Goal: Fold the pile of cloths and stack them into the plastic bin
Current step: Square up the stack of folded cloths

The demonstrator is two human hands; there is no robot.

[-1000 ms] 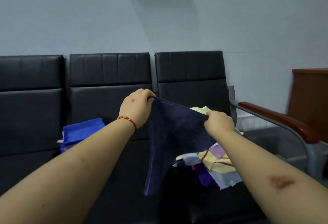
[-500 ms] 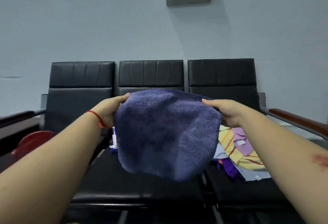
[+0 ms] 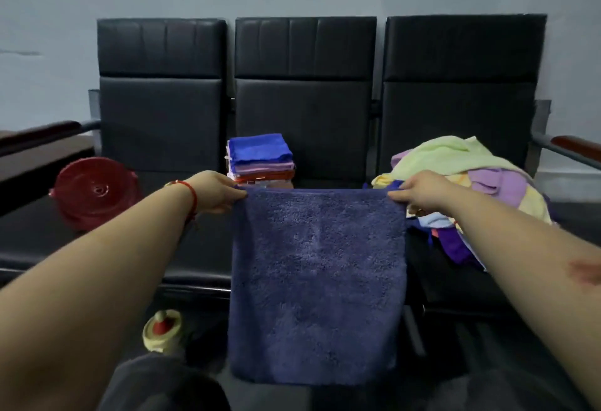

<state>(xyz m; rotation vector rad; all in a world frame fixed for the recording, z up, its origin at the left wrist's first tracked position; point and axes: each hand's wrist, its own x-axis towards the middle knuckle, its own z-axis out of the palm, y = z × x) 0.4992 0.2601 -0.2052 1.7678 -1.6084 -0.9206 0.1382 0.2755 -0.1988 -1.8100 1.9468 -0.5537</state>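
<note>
The spread cloth (image 3: 317,283) is a plain dark blue-violet with a fuzzy nap. Behind it, the folded stack (image 3: 261,158) shows a bright royal blue top, then lilac, pink and orange-red layers. Right of the cloth, the loose pile (image 3: 468,179) mixes pale lime green, lilac, soft yellow, light blue and deep purple. Left of it, the round bin (image 3: 94,192) is red. The bench (image 3: 305,98) is black. The wrist string (image 3: 192,191) is red.

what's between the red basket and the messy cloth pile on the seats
In the head view, the folded stack on the middle seat, and in front of it the dark blue towel, lie between the red basket and messy pile.
</note>
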